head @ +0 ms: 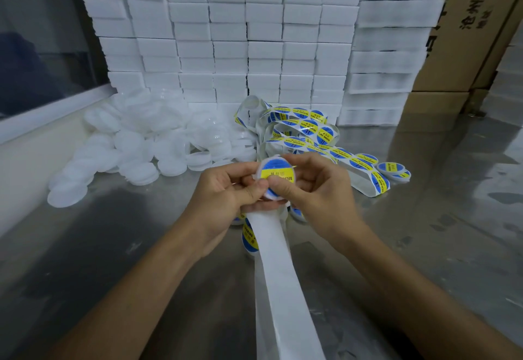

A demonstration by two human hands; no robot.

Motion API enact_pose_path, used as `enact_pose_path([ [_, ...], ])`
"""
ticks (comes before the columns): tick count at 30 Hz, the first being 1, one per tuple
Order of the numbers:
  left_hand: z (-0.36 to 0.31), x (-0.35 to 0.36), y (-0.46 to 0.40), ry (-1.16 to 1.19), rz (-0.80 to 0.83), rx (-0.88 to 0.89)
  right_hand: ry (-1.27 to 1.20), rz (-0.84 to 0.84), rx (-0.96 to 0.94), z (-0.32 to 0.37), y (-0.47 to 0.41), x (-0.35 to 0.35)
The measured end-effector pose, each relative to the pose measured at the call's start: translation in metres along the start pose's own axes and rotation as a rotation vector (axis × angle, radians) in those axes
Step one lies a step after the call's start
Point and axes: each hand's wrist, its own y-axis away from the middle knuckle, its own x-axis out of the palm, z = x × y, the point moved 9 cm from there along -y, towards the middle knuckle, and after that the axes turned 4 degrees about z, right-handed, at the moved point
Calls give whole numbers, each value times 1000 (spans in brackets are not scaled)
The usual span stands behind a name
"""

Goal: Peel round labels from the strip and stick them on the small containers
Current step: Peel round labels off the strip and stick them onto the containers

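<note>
Both hands hold one small white container (276,174) above the table, its top covered by a round blue and yellow label. My left hand (226,192) grips its left side, thumb on the label's lower edge. My right hand (314,184) curls round its right side, thumb pressing on the label. The bare white backing strip (278,274) hangs from under my hands toward the camera. The label strip (305,133), still full of round labels, lies coiled behind my hands. A heap of plain white containers (135,144) lies at the left.
Labelled containers sit at the right (394,170) and under my hands (250,242). A wall of stacked white boxes (254,34) stands at the back, with cardboard cartons (467,34) at the far right. The table (438,232) is shiny metal.
</note>
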Motion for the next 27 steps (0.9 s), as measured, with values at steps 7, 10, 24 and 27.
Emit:
enact_pose_path([
  [7,-12,-3,0,-437,-98,132,13,-106,-22,4,3,-8],
  [10,-14,-6,1,-430,-145,151,58,-117,2,-2,2,-10],
  [24,-5,-24,0,-234,-284,63,538,-18,-219,14,7,1],
  [27,-6,-24,-1,-287,-265,76,590,-15,-273,18,8,1],
])
